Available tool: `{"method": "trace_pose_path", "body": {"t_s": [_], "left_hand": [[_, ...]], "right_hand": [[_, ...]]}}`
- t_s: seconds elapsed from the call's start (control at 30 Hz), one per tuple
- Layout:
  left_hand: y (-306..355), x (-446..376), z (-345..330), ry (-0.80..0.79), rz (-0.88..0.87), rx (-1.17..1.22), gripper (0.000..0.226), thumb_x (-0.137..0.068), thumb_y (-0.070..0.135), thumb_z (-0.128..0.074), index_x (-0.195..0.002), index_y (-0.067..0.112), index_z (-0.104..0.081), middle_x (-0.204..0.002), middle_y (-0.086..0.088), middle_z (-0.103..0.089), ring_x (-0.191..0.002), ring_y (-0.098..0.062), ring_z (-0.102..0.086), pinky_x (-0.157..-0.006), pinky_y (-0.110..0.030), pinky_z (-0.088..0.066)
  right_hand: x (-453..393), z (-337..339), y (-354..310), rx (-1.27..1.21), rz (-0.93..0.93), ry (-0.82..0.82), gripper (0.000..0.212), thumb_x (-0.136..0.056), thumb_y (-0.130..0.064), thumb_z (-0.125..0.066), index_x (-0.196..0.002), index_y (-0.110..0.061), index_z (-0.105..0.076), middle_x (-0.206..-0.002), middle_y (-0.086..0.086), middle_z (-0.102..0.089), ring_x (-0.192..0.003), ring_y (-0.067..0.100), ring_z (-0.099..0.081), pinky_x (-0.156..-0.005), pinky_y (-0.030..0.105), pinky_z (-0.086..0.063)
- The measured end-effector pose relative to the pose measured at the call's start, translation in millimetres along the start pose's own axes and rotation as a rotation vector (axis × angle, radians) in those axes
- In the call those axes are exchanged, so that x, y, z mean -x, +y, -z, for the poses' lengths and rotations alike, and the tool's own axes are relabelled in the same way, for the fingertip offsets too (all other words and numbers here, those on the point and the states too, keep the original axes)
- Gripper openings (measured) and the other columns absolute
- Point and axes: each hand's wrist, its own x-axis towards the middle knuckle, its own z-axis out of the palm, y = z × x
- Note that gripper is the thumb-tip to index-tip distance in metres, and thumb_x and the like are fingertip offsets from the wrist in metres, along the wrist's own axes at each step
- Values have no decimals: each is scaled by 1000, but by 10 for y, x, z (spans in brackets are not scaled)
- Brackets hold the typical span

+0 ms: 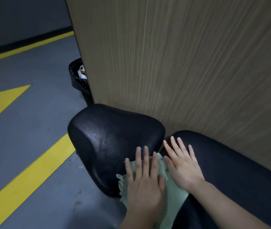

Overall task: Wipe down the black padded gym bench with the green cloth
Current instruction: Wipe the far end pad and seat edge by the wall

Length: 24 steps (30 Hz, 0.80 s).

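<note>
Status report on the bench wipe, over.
Left hand flat on green cloth, right hand flat beside it. Cloth on seat pad. Wooden panel crowds far edge.

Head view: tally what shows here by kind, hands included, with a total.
Black bench pads: 2, seat pad and long pad
Green cloth: 1
Hands: 2, left hand and right hand, both flat
Bin with black liner: 1
Wood-grain panel: 1
Total: 7
</note>
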Motion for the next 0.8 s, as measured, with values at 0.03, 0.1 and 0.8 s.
{"method": "trace_pose_path", "body": {"t_s": [0.03,0.1,0.8], "left_hand": [[47,36,-10,13,-12,4,59,-87,36,-40,-141,14,-46,-150,-9,-38,-141,-29,-29,-115,-49,-10],[150,124,-47,21,-36,75,56,-88,35,-42,-138,13,-50,-149,-4,-38,-136,-24,-40,-112,-42,-21],[215,516,9,45,215,210,65,-81,54,-45,-138,23,-50,-140,3,-52,-125,-11,-50,-95,-29,-35]], "right_hand": [[-6,-15,0,27,5,6,68,-76,-58,14,-141,-40,18,-148,-16,28,-134,3,35,-110,31,25],[-2,-42,-8,54,19,19,75,-70,-58,19,-142,-38,19,-146,-16,30,-135,4,34,-111,34,23],[-7,-39,115,-156,133,169,75,-82,-62,1,-145,-39,-33,-158,-15,-12,-144,-1,11,-116,30,15]]}}
